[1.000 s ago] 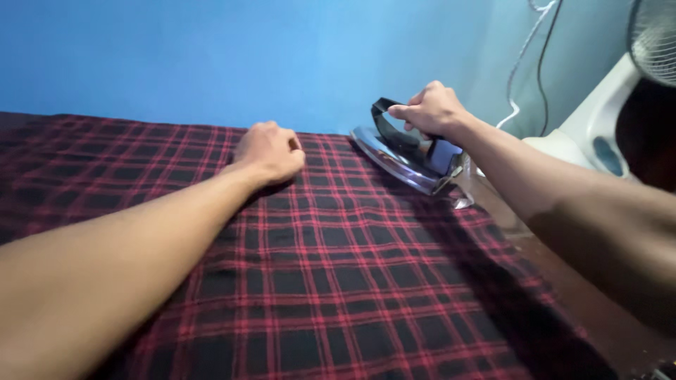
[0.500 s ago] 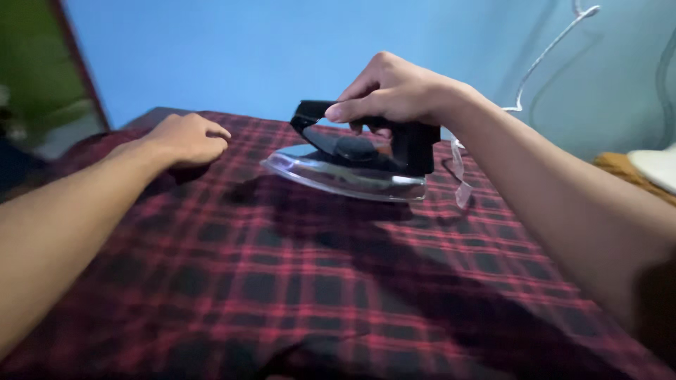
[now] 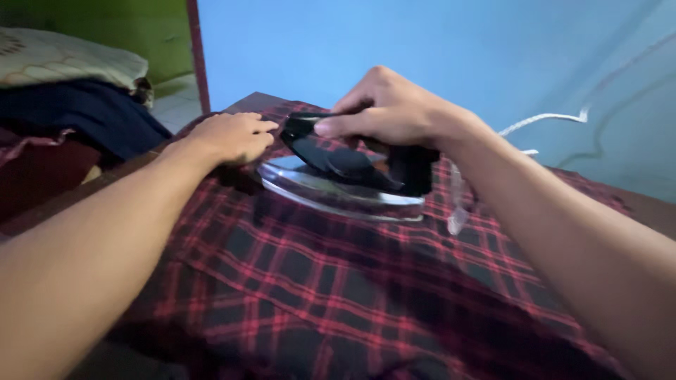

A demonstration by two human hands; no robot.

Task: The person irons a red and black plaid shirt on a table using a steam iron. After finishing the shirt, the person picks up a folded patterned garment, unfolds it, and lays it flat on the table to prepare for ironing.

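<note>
So from my feed I count one clothes iron [image 3: 343, 177], one red and black plaid cloth [image 3: 338, 281], one white cord [image 3: 546, 121], and two hands. The right hand [image 3: 394, 111] is on the iron's black handle, fingers [image 3: 338, 127] wrapped around it and pressed together. The left hand [image 3: 232, 135] sits knuckles-up on the cloth just left of the iron's nose, fingers curled in loosely, touching the fabric.

The cloth is spread over a dark brown counter [image 3: 243, 104] that runs against a blue wall [image 3: 422, 42]. Upper left of the frame there's a green wall [image 3: 91, 24] and a pile of folded laundry [image 3: 70, 105], dark blue with a pale patterned piece on top.

The iron sits soleplate-down on the cloth at center frame. Its long axis runs roughly left-right across the picture, pointed tip aimed left toward the left hand, heel to the right.
</note>
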